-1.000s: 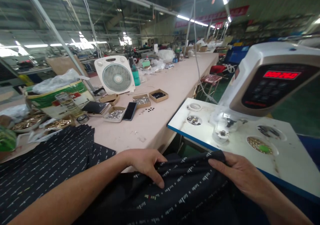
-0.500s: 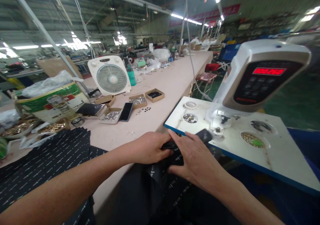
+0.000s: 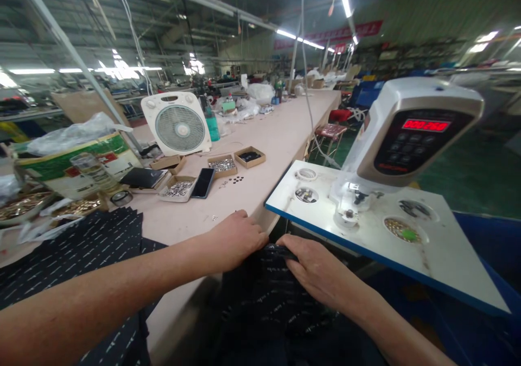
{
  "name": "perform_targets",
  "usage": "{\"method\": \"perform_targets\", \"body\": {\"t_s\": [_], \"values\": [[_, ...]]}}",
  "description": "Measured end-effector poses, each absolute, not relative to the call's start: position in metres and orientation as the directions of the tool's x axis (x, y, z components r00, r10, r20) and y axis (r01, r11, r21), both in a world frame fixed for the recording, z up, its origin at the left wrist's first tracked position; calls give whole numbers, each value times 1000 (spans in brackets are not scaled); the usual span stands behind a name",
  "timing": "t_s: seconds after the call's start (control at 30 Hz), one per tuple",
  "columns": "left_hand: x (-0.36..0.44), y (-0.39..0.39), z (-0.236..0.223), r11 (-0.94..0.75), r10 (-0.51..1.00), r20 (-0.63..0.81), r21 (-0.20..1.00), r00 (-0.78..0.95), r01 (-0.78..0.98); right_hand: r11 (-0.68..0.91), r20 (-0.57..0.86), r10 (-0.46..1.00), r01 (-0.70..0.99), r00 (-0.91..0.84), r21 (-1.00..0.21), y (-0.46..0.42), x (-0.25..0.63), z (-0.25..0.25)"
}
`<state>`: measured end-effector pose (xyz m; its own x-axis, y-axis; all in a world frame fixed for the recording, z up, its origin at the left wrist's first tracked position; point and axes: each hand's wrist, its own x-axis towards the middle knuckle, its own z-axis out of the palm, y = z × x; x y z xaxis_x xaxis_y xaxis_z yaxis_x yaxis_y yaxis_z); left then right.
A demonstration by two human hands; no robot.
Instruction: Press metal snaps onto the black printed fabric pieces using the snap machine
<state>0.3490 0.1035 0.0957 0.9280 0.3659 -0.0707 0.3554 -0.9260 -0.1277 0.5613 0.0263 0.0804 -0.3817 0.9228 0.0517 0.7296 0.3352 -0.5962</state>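
A dark patterned fabric piece (image 3: pixel 272 295) hangs down in front of me, its upper edge pinched between both hands. My left hand (image 3: pixel 243 238) is closed on that edge at the left, with the fingertips mostly hidden. Just to its right, my right hand (image 3: pixel 311 263) grips the same edge between thumb and fingers. Ahead and to the right stands a white snap-fastening machine (image 3: pixel 415 133) with a red lit display; the cloth is apart from it. On the table's left lies more of the dark cloth (image 3: pixel 93 252) with light dashes.
A white table with a blue edge (image 3: pixel 456 257) surrounds the machine, with cups of small metal parts set in it. The long table (image 3: pixel 280 143) bears a fan (image 3: pixel 181 127), a phone (image 3: pixel 203 183) and small boxes of fasteners (image 3: pixel 222 164). A red stool (image 3: pixel 330 132) stands beyond.
Both hands have drawn the fabric back from the machine table, and its upper edge is now stretched between them. The right hand has moved lower. The view has shifted slightly.
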Motion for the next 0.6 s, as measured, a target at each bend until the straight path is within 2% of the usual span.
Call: {"method": "perform_targets", "body": {"t_s": [0.13,0.3,0.43,0.5,0.6], "values": [[341,98,90,-927,371,-22,-70,928,369,274,46,948,736,-314,-619,21,567,82],[324,97,83,-900,339,59,-271,939,342,299,-8,929,763,-371,-573,10,567,77],[309,105,84,-823,443,194,-301,876,482,311,5,937,829,-349,-464,7,559,71],[309,100,84,-818,492,223,-211,841,535,297,25,947,847,-319,-441,7,556,68],[319,76,82,-834,547,215,63,809,548,279,42,952,807,-302,-521,7,553,66]]}}
